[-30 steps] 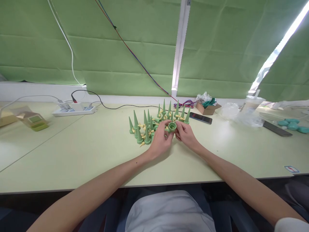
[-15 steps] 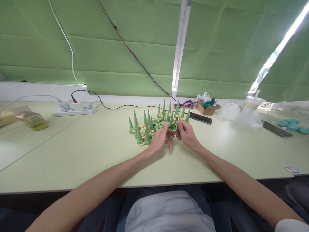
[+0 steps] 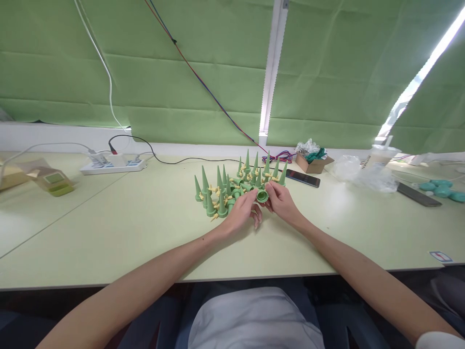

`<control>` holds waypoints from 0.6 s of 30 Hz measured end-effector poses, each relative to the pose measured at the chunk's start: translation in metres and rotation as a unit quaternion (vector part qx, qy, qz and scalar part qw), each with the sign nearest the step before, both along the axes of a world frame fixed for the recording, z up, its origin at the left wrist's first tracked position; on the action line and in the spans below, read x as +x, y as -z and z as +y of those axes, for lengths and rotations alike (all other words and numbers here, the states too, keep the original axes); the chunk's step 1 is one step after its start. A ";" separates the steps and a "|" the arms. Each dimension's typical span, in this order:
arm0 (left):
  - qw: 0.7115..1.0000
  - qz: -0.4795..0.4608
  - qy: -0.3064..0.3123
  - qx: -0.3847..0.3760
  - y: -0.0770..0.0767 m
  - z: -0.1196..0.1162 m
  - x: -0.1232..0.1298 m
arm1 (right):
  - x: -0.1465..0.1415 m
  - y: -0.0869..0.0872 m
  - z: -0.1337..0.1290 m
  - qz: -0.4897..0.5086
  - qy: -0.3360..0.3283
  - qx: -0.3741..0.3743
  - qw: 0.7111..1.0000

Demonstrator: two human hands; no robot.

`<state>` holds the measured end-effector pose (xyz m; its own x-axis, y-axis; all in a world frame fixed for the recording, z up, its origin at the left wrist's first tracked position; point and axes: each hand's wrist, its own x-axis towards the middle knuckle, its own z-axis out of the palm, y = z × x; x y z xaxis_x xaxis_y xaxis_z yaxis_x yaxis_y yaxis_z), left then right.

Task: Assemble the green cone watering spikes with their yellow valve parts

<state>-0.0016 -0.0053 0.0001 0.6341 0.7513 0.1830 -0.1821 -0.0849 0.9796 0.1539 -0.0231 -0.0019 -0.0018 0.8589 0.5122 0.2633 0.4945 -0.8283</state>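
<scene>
Between my two hands a green cone piece (image 3: 262,196) is held with its round hollow base facing me. My left hand (image 3: 244,210) grips it from the left, thumb and finger at its rim, the other fingers curled below. My right hand (image 3: 280,199) pinches it from the right side. Just beyond and to the left, several green cones (image 3: 222,206) with small yellow pieces (image 3: 214,217) at their bases stand upright on the table. Other green parts (image 3: 236,193) lie among them, partly hidden by my left hand.
A phone (image 3: 302,178) lies behind my right hand, near a small cardboard box (image 3: 314,164). Further right are a plastic bag, a cup (image 3: 379,156) and a dark flat object (image 3: 417,195). A power strip (image 3: 113,166) and a clear-lidded package (image 3: 54,181) are at the left.
The held green piece has tilted, so its open base now sits slightly lower and to the right. Both hands have stayed nearly in place around it.
</scene>
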 end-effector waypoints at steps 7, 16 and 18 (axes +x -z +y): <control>0.995 0.056 -0.021 0.080 0.002 0.000 -0.003 | 0.003 0.001 0.001 0.001 0.026 -0.021 0.999; 0.979 0.100 -0.053 0.169 -0.001 -0.003 -0.003 | 0.007 0.007 0.006 -0.040 0.048 -0.008 0.998; 0.970 0.111 -0.082 0.200 0.001 -0.002 -0.002 | 0.007 0.007 0.007 -0.047 0.054 -0.006 0.997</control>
<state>-0.0033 -0.0072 -0.0010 0.5693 0.7421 0.3537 0.0783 -0.4772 0.8753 0.1610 -0.0157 -0.0092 0.0444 0.8625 0.5041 0.3911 0.4493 -0.8032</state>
